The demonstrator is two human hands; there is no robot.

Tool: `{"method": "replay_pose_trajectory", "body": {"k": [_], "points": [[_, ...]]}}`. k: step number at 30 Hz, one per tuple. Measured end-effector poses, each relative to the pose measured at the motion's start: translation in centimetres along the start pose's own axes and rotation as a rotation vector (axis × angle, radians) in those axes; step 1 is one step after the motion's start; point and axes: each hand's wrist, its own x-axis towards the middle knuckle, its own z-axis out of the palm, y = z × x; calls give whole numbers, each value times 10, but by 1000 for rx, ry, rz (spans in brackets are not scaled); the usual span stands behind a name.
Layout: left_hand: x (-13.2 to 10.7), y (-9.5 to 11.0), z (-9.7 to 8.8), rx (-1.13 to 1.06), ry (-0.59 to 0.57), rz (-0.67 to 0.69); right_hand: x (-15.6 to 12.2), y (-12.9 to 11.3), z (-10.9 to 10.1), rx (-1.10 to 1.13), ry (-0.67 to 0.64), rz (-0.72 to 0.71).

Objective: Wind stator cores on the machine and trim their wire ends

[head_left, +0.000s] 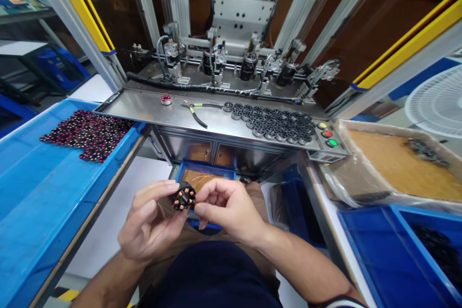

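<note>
My left hand (149, 224) and my right hand (227, 209) meet over my lap, both closed on one small round black stator with copper windings (183, 197). The left fingers cradle it from the left; the right thumb and fingers pinch its right edge. Below the hands lies a small blue bin (205, 173) with a brown bottom.
A steel shelf (144, 108) ahead carries pliers (197, 111), one wound stator (166, 99), a pile of bare black cores (277, 122) and coloured buttons (327, 134). The blue tray (43, 187) at left holds wound stators (88, 132). Blue bins (393, 255) and a lined box (393, 163) sit right.
</note>
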Motion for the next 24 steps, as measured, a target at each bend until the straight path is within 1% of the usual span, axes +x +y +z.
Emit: {"method": "replay_pose_trajectory", "body": {"k": [2, 3, 5, 6, 10, 13, 16, 19, 20, 22, 24], "points": [[4, 3, 2, 34, 4, 161, -1, 0, 0, 24, -22, 60], [6, 5, 4, 31, 1, 209, -2, 0, -1, 31, -37, 89], [11, 10, 7, -17, 1, 214, -3, 0, -2, 39, -68, 132], [13, 13, 9, -43, 6, 180, -3, 1, -3, 45, -84, 145], [15, 25, 14, -87, 39, -32, -5, 3, -6, 61, -111, 149], [14, 31, 15, -157, 15, -132, -7, 2, -6, 44, -108, 119], [15, 35, 13, -280, -21, -255, -9, 2, -2, -20, -103, 60], [18, 36, 12, -400, -42, -399, -9, 8, -1, -124, -72, -40], [19, 35, 12, -431, -49, -442, -8, 11, -3, -157, -64, -57], [21, 32, 10, -475, -73, -505, -6, 12, -12, -224, -74, -47], [22, 28, 9, -517, -123, -515, -4, 5, -24, -273, -52, -35]]}}
